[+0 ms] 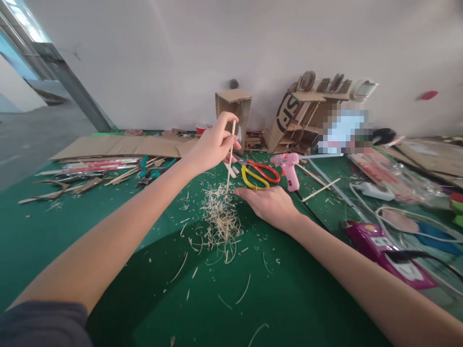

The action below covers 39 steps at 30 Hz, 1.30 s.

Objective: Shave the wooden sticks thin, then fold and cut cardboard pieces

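The left fingers point(228, 116) were closed in a pinch on the upper part of the stick point(230, 164), its lower end below them at the shavings point(222, 221), beside the right fingers point(248, 193), whose grip I couldn't tell.

The left grip point(214, 144) holds one stick point(229, 166). Right of that grip: one pair of scissors point(260, 166), one glue gun point(292, 174); farther right, one power strip point(376, 241); behind, one small box point(243, 113).
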Each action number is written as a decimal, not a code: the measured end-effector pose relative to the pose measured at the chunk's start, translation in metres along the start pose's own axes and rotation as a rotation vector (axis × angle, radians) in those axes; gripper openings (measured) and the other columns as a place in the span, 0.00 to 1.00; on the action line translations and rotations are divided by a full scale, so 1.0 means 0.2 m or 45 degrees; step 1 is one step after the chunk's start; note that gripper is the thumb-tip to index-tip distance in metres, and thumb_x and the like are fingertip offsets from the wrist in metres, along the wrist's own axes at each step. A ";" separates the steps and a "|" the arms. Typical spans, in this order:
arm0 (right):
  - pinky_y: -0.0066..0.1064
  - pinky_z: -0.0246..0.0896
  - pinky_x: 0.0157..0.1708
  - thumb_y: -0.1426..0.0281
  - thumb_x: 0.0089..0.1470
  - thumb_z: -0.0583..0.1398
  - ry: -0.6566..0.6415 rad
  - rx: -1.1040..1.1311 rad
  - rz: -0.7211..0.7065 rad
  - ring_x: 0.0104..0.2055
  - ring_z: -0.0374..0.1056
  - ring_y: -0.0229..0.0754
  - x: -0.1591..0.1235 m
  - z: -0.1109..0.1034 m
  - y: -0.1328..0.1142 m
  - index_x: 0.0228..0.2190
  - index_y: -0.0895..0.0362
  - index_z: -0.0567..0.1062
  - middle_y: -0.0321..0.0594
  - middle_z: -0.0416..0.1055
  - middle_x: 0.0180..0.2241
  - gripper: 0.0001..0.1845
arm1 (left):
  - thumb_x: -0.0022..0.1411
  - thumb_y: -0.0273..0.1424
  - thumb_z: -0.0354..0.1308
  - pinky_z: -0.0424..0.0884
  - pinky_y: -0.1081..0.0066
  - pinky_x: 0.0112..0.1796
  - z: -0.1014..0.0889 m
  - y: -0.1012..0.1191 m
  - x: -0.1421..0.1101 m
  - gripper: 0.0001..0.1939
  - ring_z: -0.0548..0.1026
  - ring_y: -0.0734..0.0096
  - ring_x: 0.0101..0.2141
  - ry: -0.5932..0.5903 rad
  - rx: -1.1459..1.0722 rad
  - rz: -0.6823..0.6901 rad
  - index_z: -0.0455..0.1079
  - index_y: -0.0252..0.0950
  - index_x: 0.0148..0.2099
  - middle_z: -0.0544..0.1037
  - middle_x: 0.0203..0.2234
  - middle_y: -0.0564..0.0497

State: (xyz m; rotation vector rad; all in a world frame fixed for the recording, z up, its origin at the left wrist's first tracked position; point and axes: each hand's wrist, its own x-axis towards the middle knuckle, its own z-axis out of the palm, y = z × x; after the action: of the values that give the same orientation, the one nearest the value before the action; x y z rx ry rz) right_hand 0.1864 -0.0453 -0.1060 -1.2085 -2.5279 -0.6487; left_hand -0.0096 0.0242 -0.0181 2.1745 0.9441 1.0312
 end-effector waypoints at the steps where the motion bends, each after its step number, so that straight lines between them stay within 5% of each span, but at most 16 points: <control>1: 0.32 0.34 0.21 0.74 0.57 0.52 -0.028 0.005 -0.032 0.20 0.58 0.33 0.00 0.00 0.00 0.50 0.46 0.70 0.31 0.71 0.21 0.21 | 0.67 0.28 0.44 0.73 0.78 0.27 0.00 0.00 0.00 0.18 0.76 0.79 0.23 -0.004 -0.005 -0.002 0.48 0.41 0.57 0.77 0.35 0.50; 7: 0.32 0.38 0.22 0.76 0.57 0.51 0.122 -0.081 0.075 0.23 0.60 0.33 0.00 0.00 0.00 0.53 0.47 0.68 0.32 0.72 0.23 0.24 | 0.67 0.27 0.45 0.72 0.79 0.27 0.00 0.01 0.00 0.18 0.75 0.80 0.23 -0.009 -0.024 -0.003 0.49 0.41 0.57 0.77 0.35 0.50; 13: 0.32 0.35 0.21 0.73 0.57 0.52 -0.019 0.013 -0.028 0.21 0.59 0.33 0.00 0.00 -0.01 0.49 0.46 0.71 0.31 0.72 0.22 0.20 | 0.66 0.27 0.45 0.73 0.77 0.27 0.01 -0.01 0.00 0.19 0.76 0.79 0.23 -0.004 -0.059 -0.022 0.48 0.41 0.58 0.77 0.35 0.50; 19: 0.32 0.38 0.22 0.76 0.57 0.51 0.156 -0.054 0.111 0.22 0.59 0.33 0.00 0.01 0.00 0.51 0.47 0.69 0.31 0.72 0.22 0.22 | 0.66 0.25 0.45 0.73 0.78 0.27 0.00 0.02 -0.01 0.19 0.76 0.79 0.24 -0.041 -0.084 -0.019 0.49 0.41 0.57 0.76 0.37 0.49; 24: 0.32 0.35 0.21 0.74 0.57 0.52 0.035 -0.049 -0.059 0.20 0.58 0.33 0.00 0.00 -0.01 0.49 0.47 0.70 0.31 0.70 0.21 0.20 | 0.65 0.25 0.46 0.73 0.78 0.27 0.01 0.02 -0.01 0.20 0.76 0.80 0.24 -0.038 -0.093 -0.024 0.49 0.42 0.57 0.77 0.37 0.49; 29: 0.32 0.38 0.22 0.76 0.57 0.50 0.158 -0.088 0.073 0.22 0.59 0.33 0.00 0.01 -0.01 0.52 0.46 0.68 0.32 0.71 0.22 0.24 | 0.65 0.26 0.46 0.73 0.78 0.27 0.00 0.02 -0.01 0.19 0.76 0.79 0.24 -0.036 -0.091 -0.018 0.49 0.42 0.57 0.76 0.37 0.49; 35: 0.32 0.35 0.21 0.73 0.56 0.52 0.002 -0.079 -0.025 0.20 0.58 0.33 0.01 -0.01 -0.04 0.49 0.47 0.70 0.31 0.69 0.20 0.20 | 0.65 0.25 0.45 0.73 0.77 0.28 0.00 0.00 0.00 0.20 0.76 0.79 0.24 -0.030 -0.108 -0.019 0.48 0.42 0.57 0.76 0.36 0.49; 39: 0.32 0.38 0.22 0.77 0.57 0.50 0.178 -0.122 0.037 0.23 0.60 0.34 0.01 -0.01 -0.03 0.52 0.48 0.69 0.33 0.71 0.22 0.24 | 0.65 0.26 0.45 0.73 0.77 0.27 0.00 0.01 0.00 0.19 0.76 0.78 0.24 -0.038 -0.102 -0.023 0.49 0.42 0.57 0.76 0.37 0.49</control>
State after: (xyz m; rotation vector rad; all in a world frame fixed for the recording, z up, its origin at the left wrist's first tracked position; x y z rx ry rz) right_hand 0.1801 -0.0485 -0.1053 -1.1847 -2.3845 -0.8253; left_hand -0.0088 0.0219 -0.0171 2.1061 0.8923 1.0082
